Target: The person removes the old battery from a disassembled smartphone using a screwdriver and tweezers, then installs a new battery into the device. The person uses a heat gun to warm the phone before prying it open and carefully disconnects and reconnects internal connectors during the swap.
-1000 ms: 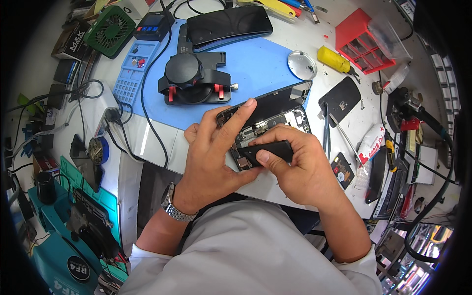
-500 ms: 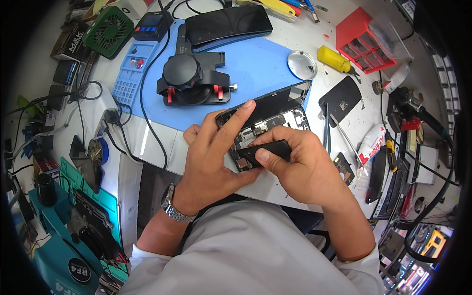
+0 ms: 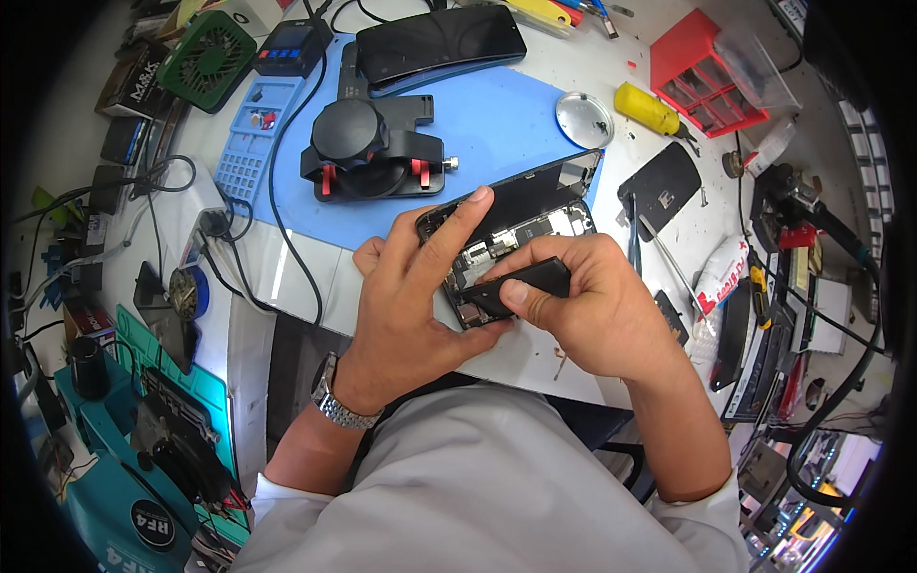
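Observation:
An opened smartphone (image 3: 496, 249) is in front of me, its circuit board and metal parts showing and its dark screen panel (image 3: 528, 199) tilted up along the far side. My left hand (image 3: 406, 286) grips the phone's left end, forefinger on the screen panel and thumb at the near edge. Between the thumb and fingers of my right hand (image 3: 597, 306) is a flat black phone battery (image 3: 535, 287). The battery is raised at a slant over the phone's body; its lower left end is still at the frame. My right fingertips behind it are partly hidden.
A black clamp holder (image 3: 373, 153) stands on a blue mat (image 3: 521, 115). Beyond lies another phone (image 3: 439, 48). At the right are a round metal dish (image 3: 585, 120), a black back cover (image 3: 661, 183), tweezers (image 3: 634, 239), a yellow bottle (image 3: 646, 109) and a red drawer box (image 3: 702, 72).
My right hand has tipped the battery up a little more, its right end now higher. My left hand keeps its hold on the phone. A small brownish strip now shows below my right hand.

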`<state>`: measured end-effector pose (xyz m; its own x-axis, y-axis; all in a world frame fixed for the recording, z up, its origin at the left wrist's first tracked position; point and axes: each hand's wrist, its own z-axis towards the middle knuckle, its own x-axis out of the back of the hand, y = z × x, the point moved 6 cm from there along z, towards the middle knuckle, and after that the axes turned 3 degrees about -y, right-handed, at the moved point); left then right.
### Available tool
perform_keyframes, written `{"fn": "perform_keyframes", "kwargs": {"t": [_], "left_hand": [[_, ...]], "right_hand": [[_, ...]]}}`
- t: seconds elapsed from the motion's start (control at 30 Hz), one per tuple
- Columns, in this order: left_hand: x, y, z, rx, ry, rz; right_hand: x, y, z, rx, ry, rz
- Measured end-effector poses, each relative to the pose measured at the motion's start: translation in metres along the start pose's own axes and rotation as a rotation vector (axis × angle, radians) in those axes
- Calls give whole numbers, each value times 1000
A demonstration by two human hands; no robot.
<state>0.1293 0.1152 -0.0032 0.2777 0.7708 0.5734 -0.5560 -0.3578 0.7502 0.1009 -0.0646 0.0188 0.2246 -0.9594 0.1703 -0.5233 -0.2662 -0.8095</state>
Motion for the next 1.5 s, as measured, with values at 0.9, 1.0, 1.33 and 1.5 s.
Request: {"fn": "perform_keyframes", "kwargs": {"t": [0.9, 1.0, 1.33, 1.5], "left_hand": [[-1, -2, 0, 21, 8, -22], [-1, -3, 0, 9, 15, -20], [0, -2, 0, 7, 13, -7], [3, 3, 3, -25, 9, 87]], "right_hand": [[1, 2, 0, 7, -20, 86], [1, -3, 0, 8, -29, 75], [0, 1, 1, 30, -35, 86], [3, 5, 3, 38, -52, 105]]}}
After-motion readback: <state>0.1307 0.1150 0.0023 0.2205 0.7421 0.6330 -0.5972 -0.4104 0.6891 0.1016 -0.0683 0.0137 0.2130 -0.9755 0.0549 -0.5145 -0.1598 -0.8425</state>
